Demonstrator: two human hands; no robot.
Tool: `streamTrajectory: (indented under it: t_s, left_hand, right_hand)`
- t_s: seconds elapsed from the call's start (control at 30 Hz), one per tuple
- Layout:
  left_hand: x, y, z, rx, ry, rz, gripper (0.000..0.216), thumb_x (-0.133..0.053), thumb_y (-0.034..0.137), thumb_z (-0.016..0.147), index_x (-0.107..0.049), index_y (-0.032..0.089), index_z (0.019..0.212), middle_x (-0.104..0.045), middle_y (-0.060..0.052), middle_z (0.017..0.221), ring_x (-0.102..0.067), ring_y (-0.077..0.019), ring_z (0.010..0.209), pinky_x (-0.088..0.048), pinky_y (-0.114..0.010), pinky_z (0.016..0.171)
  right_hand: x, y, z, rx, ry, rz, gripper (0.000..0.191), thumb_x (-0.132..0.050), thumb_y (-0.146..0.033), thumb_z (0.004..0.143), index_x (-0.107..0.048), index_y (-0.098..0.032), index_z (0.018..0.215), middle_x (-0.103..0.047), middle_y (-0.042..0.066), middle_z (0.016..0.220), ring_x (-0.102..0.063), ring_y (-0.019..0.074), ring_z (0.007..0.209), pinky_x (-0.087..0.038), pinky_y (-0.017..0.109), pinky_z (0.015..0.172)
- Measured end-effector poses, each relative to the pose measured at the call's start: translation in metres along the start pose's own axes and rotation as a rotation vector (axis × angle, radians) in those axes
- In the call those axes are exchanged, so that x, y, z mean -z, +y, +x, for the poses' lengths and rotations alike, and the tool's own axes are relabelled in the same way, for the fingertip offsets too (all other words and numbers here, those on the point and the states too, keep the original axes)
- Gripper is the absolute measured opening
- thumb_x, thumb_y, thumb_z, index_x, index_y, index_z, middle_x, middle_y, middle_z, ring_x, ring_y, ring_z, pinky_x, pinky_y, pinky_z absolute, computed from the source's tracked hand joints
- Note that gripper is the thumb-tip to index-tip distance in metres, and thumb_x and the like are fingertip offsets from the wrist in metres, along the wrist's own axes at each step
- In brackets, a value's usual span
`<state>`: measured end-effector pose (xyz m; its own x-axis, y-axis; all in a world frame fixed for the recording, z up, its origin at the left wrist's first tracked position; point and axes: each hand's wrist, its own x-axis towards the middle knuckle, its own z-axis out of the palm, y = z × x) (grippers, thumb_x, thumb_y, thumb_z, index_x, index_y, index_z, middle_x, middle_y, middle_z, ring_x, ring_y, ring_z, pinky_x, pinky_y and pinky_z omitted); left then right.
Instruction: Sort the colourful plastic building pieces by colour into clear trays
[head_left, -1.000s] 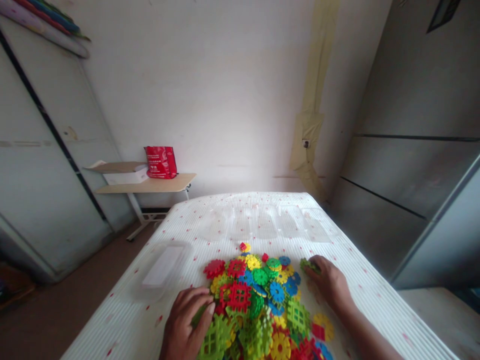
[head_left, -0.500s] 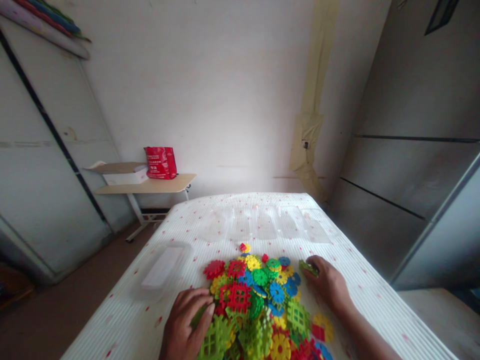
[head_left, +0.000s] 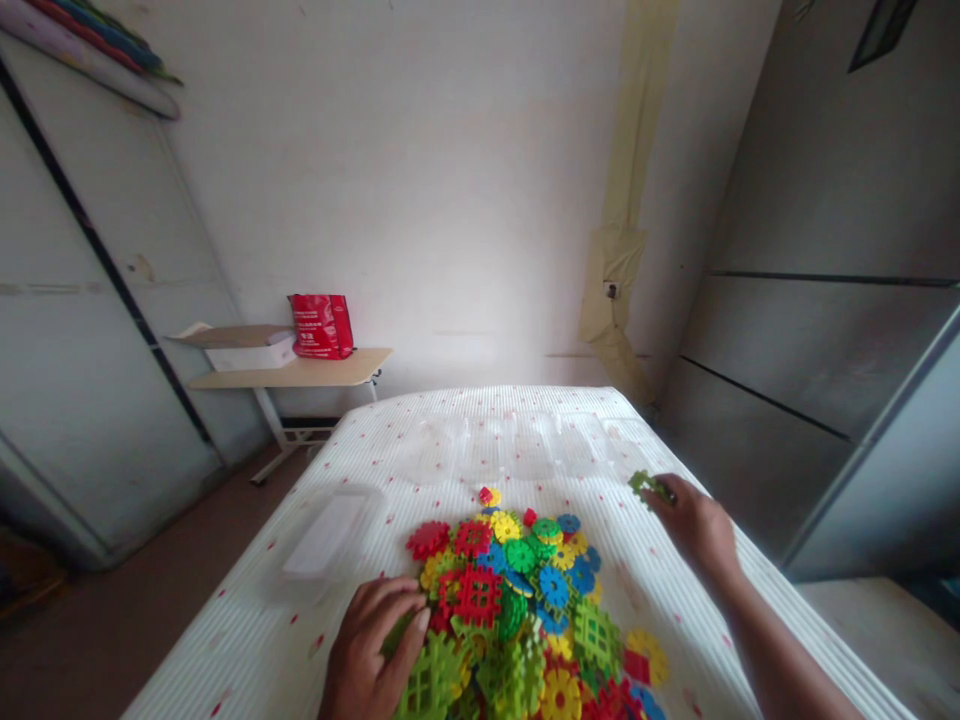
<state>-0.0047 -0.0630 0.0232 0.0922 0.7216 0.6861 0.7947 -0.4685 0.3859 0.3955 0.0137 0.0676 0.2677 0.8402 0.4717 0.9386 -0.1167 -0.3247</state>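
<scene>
A heap of plastic interlocking building pieces (head_left: 553,586) in red, yellow, blue and green lies on the near part of the table. Among them are flower-shaped discs and square grid pieces. My right hand (head_left: 697,530) pinches a light green building piece (head_left: 649,487) above the table, right of the heap and close to the rightmost clear container (head_left: 626,465). At the heap's left edge, my left hand (head_left: 375,645) has its fingers and thumb closed around a green building piece (head_left: 393,634), mostly covered by the hand. A green grid piece (head_left: 431,680) lies against that thumb.
Several clear plastic containers (head_left: 480,460) stand in a row across the table (head_left: 442,400). A larger clear lid or tray (head_left: 330,535) with a white sheet lies at left. A side table (head_left: 337,368) behind holds a red bag (head_left: 322,327) and a white box (head_left: 251,352).
My right hand has moved away from the heap, forward and to the right, carrying the light green building piece toward the rightmost container. My left hand has stayed in place.
</scene>
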Motion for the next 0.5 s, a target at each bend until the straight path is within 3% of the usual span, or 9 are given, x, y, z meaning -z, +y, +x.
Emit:
streamTrajectory:
  t_s: [0.1, 0.27, 0.37, 0.5]
  left_hand:
    - [0.0, 0.0, 0.0, 0.008, 0.0, 0.005, 0.017, -0.056, 0.036, 0.078, -0.068, 0.023, 0.077, -0.068, -0.004, 0.087, -0.062, -0.0179, 0.084, -0.053, -0.026, 0.072]
    - [0.001, -0.001, 0.002, 0.021, -0.002, 0.02, 0.017, -0.055, 0.036, 0.078, -0.067, 0.023, 0.076, -0.067, -0.004, 0.086, -0.062, -0.0176, 0.083, -0.053, -0.026, 0.071]
    - [0.0, -0.003, 0.001, 0.025, -0.006, 0.017, 0.016, -0.056, 0.034, 0.079, -0.067, 0.023, 0.076, -0.067, -0.004, 0.087, -0.062, -0.0175, 0.084, -0.053, -0.026, 0.072]
    - [-0.001, -0.004, 0.0, 0.029, -0.029, -0.004, 0.014, -0.056, 0.032, 0.079, -0.067, 0.023, 0.077, -0.066, -0.004, 0.087, -0.061, -0.0174, 0.085, -0.052, -0.027, 0.073]
  right_hand:
    - [0.012, 0.003, 0.039, -0.077, 0.023, -0.138, 0.033, -0.045, -0.045, 0.079, -0.066, -0.023, 0.092, -0.07, 0.007, 0.084, -0.062, 0.0189, 0.064, -0.031, 0.024, 0.047]
    - [0.005, -0.003, 0.083, -0.123, -0.114, -0.257, 0.034, -0.043, -0.042, 0.079, -0.067, -0.023, 0.094, -0.07, 0.009, 0.089, -0.063, 0.0212, 0.071, -0.029, 0.025, 0.047]
    - [-0.004, -0.007, 0.088, -0.088, -0.117, -0.252, 0.033, -0.045, -0.041, 0.079, -0.066, -0.022, 0.098, -0.069, 0.009, 0.096, -0.063, 0.0207, 0.073, -0.029, 0.024, 0.048]
    - [-0.012, -0.018, 0.072, 0.027, 0.012, -0.199, 0.029, -0.042, -0.035, 0.082, -0.066, -0.022, 0.091, -0.069, 0.006, 0.093, -0.061, 0.016, 0.066, -0.027, 0.023, 0.048]
